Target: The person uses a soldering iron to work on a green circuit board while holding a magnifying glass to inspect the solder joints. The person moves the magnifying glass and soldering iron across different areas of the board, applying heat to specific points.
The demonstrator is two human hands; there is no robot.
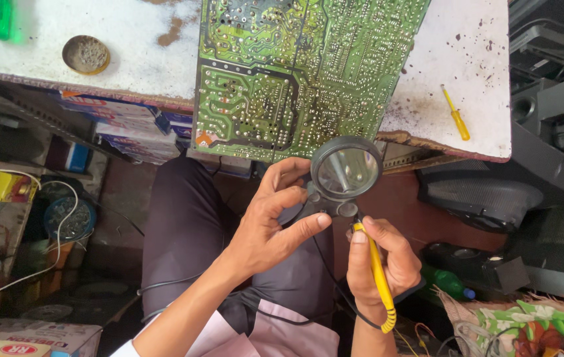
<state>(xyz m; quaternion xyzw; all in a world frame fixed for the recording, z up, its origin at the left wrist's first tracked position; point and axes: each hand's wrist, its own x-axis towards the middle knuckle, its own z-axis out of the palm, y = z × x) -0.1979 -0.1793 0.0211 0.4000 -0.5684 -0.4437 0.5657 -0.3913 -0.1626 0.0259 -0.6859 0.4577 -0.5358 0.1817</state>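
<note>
Magnifier [346, 173] pinched in left hand [270, 225], yellow soldering iron [378, 271] gripped in right hand [382, 259]

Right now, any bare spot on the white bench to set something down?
Two bare patches on the white bench: left, between the round tin and the circuit board; right, between the board's edge and the yellow screwdriver. The near edge is crowded: left hand on the magnifier, right hand holding the yellow soldering iron. The floor around is cluttered.

Circuit board [295, 73] top beyond the edge; iron tip behind magnifier [346, 173].
</note>
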